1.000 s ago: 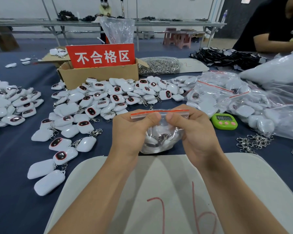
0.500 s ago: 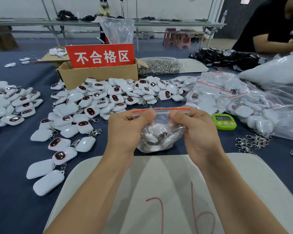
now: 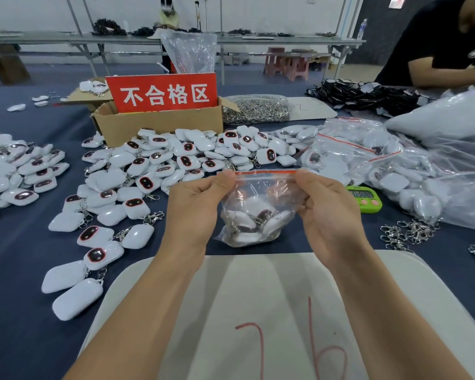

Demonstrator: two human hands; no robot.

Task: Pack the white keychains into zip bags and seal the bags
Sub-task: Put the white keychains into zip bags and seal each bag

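A: Status?
B: Clear plastic zip bag w/ red strip (image 3: 261, 193) held up, white plastic keychains (image 3: 244, 226) inside; left hand (image 3: 195, 212) & right hand (image 3: 329, 215) pinch its top corners. Seal prob. shut, unsure.
A: Left?
B: Big loose pile (image 3: 159, 160) unbagged.

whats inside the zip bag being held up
Through the clear zip bag, pinched at its top corners by the left hand and right hand, several white keychains with metal clasps sit bunched at the bottom. They overlap, so the exact count is hidden.
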